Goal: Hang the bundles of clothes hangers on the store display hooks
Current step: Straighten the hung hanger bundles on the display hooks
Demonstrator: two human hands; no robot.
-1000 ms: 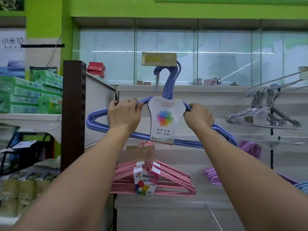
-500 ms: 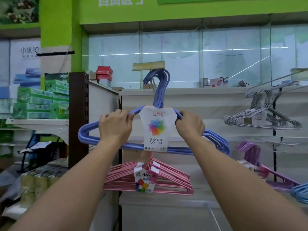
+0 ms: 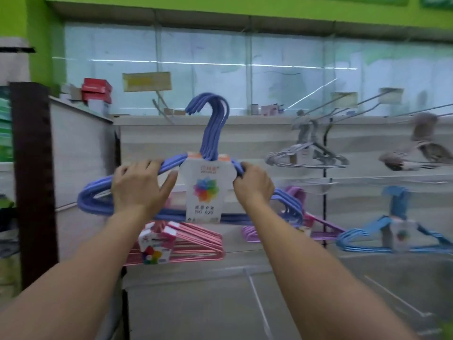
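Note:
I hold a blue-violet bundle of hangers (image 3: 212,133) in front of the display wall, its white label facing me. My left hand (image 3: 139,187) lies over its left shoulder with the thumb spread, and my right hand (image 3: 253,185) grips the right shoulder. The bundle's hooks stand in free air, to the right of and below the yellow-tagged display hook (image 3: 147,81). They do not touch its prong.
Below hangs a pink bundle (image 3: 196,241). To the right are a grey bundle (image 3: 306,158), a purple one (image 3: 323,225) and a light blue one (image 3: 367,239). Bare tagged hooks (image 3: 343,99) jut out upper right. A brown upright post (image 3: 31,168) stands left, red boxes (image 3: 96,90) behind it.
The bundle's hooks were up at the yellow-tagged hook; now they sit lower and to its right. My left thumb has spread open. The view has swung right and is blurred.

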